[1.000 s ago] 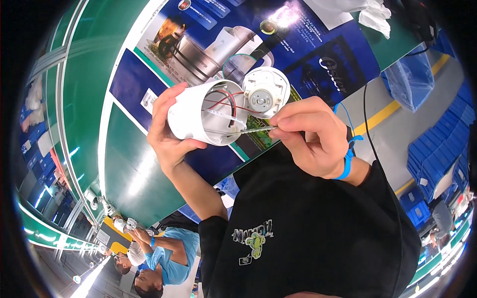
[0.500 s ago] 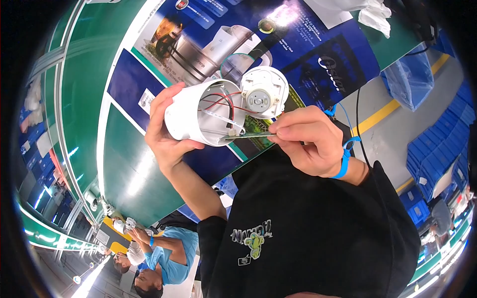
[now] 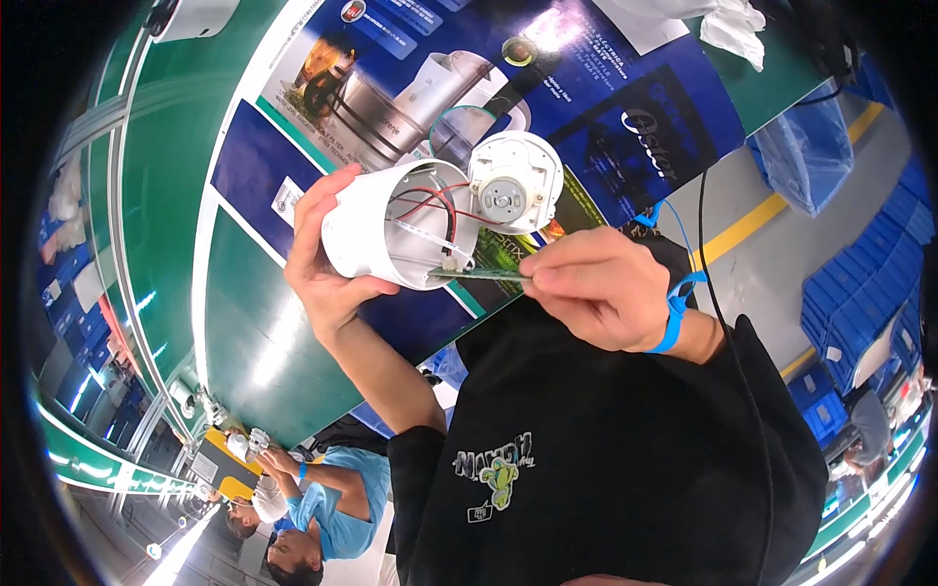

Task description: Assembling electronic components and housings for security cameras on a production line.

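Note:
My left hand [image 3: 327,254] is wrapped round a white cylindrical housing [image 3: 369,227], whose open end faces right. Between the thumb and fingers of my right hand [image 3: 601,288] is the edge of a thin green circuit board [image 3: 489,274]. The board's other end sits inside the lower rim of the housing. Red and black wires and a white flat cable [image 3: 422,233] show in the opening. The red wires run to a round white motor cover [image 3: 516,181] with a silver motor [image 3: 503,201], which hangs beside the housing's mouth. How deep the board reaches is hidden.
Under my hands a printed blue cardboard sheet [image 3: 576,107] covers part of the green table [image 3: 259,322]. White crumpled plastic [image 3: 733,34] lies at the far right. A clear blue bag [image 3: 806,161] hangs beyond the table edge. At lower left a person in blue [image 3: 342,498] handles white parts.
My right hand has shifted slightly left with the circuit board, which sits a little further into the housing's mouth. The motor cover has moved slightly left. A white object has appeared at the top left.

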Demonstrator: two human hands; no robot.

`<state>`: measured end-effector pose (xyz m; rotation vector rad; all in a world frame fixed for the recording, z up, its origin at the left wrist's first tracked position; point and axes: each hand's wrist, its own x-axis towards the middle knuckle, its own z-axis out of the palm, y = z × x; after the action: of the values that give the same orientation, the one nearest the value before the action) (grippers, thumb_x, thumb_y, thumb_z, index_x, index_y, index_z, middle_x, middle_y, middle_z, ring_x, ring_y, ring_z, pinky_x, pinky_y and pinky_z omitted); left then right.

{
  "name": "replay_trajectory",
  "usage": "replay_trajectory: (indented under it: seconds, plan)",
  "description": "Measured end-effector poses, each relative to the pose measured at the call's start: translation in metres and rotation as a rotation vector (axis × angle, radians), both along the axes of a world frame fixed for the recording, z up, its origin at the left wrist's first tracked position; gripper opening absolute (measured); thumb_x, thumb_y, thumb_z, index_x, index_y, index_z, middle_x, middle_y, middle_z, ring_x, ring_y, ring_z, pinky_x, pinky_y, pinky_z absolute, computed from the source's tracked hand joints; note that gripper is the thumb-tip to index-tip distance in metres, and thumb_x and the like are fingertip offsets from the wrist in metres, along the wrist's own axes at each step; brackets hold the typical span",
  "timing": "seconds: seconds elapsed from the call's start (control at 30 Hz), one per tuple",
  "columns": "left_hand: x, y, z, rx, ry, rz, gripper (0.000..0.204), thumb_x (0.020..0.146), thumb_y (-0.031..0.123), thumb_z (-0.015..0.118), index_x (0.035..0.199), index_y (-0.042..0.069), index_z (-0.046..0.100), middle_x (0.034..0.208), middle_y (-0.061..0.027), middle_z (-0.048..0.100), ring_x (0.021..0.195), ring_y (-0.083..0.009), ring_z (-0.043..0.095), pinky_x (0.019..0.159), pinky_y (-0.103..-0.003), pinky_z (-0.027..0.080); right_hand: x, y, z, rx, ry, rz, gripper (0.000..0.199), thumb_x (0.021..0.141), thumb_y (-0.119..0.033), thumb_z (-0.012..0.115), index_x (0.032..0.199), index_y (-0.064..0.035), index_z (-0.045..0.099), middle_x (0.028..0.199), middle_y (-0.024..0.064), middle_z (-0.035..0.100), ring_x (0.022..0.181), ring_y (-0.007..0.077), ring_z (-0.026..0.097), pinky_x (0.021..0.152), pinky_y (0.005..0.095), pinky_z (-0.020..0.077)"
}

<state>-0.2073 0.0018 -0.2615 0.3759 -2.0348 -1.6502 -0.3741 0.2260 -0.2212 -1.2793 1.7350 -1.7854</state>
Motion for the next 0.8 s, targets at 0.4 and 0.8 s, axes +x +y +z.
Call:
replay_trajectory:
  seconds: [0.4,0.8]
  plan:
    - [0.004,0.0,0.005,-0.055,-0.024,0.008,0.093,0.051,0.037,0.091,0.129,0.003,0.055,0.128,-0.0231,0.053,0.119,-0.0405,0.052,0.098,-0.05,0.045,-0.011,-0.008,0.014,-0.043,0.146,0.181,0.025,0.071,0.004,0.078,0.093,0.0005,0.066,0.094,0.0142,0.068,0.075,0.0238,0.069,0.061,0.03,0.0557]
    - [0.0,-0.003,0.001,-0.005,-0.002,0.012,0.091,0.053,0.038,0.09,0.13,0.004,0.055,0.128,-0.0236,0.053,0.119,-0.0414,0.052,0.098,-0.05,0.045,-0.002,-0.007,0.003,0.013,0.003,0.052,0.029,0.069,0.007,0.08,0.094,-0.0009,0.067,0.093,0.0113,0.069,0.076,0.0206,0.069,0.063,0.0274,0.0545]
